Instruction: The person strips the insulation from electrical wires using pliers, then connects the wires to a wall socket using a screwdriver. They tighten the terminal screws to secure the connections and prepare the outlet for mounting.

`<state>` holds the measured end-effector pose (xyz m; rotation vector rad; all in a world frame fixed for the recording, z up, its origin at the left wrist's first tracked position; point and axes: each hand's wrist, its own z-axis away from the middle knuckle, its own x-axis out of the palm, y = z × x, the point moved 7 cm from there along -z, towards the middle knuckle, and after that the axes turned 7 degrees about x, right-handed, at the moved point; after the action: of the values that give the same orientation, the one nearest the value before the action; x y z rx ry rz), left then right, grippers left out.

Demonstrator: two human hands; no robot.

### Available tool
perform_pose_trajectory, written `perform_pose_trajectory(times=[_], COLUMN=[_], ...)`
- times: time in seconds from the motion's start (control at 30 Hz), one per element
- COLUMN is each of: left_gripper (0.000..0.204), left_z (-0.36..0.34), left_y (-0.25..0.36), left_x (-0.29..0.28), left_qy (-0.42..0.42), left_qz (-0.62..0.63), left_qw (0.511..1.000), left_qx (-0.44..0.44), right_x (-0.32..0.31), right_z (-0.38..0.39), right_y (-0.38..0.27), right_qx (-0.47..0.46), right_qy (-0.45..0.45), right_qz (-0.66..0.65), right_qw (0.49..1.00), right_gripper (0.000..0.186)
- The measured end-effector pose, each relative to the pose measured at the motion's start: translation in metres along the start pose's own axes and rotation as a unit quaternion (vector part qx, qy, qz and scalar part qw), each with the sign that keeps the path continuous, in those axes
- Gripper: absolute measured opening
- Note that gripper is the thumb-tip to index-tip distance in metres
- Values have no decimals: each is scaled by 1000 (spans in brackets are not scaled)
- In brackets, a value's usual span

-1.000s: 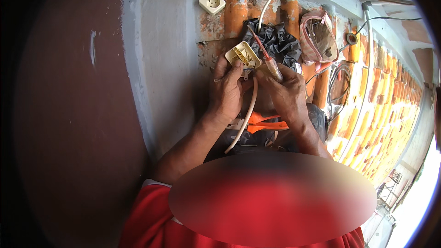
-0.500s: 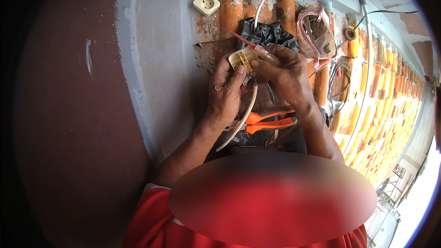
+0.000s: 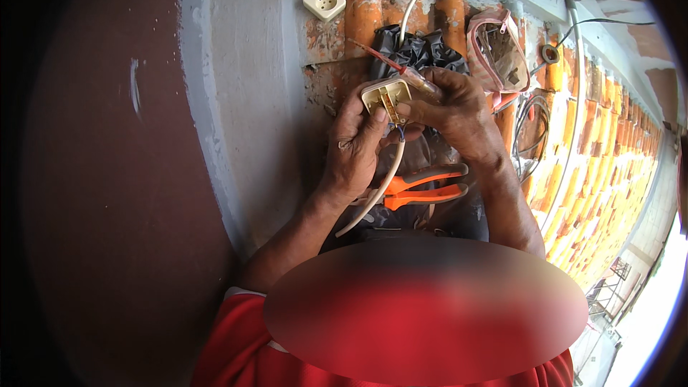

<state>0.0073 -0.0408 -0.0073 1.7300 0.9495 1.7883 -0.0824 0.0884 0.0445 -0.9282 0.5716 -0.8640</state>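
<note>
My left hand (image 3: 352, 147) is closed round a small cream electrical fitting (image 3: 375, 94), its thumb pressed on the near edge. The fitting's open inside faces up, with a brass terminal strip (image 3: 390, 104) across it. A short white cable (image 3: 390, 172) runs from its near side, blue wire showing at the entry. In my right hand (image 3: 462, 111) a screwdriver (image 3: 421, 83) with a clear handle and red shaft is gripped, its tip pointing up and left, away from the fitting. My right thumb and fingers also touch the fitting and wires. Orange-handled pliers (image 3: 426, 195) lie below my hands.
A cream wall socket (image 3: 325, 3) lies at the far left of the orange tiles. Black plastic (image 3: 423, 50) lies beyond my hands, with a white cable (image 3: 412, 7) above it. A pink-edged clear pouch (image 3: 499, 50), tape roll (image 3: 550, 54) and dark coiled wire (image 3: 534, 129) sit at right.
The fitting has shifted slightly right and turned a little in my left hand. My right hand has moved slightly right, still holding the screwdriver.
</note>
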Motion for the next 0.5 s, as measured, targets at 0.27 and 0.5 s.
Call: perform_pose_trajectory(times=[0.27,0.5], left_gripper=[52,51], left_z=[2,1], left_y=[2,1], left_x=[1,1], left_qy=[-25,-33], left_qz=[6,-2], left_qw=[999,999], left_qx=[-30,-22], right_x=[-4,-2], right_z=[-2,-1], right_y=[-6,-10], right_qx=[-24,-23], right_qy=[-28,-33], right_qz=[38,28], right_qw=[999,999], right_gripper=[30,27])
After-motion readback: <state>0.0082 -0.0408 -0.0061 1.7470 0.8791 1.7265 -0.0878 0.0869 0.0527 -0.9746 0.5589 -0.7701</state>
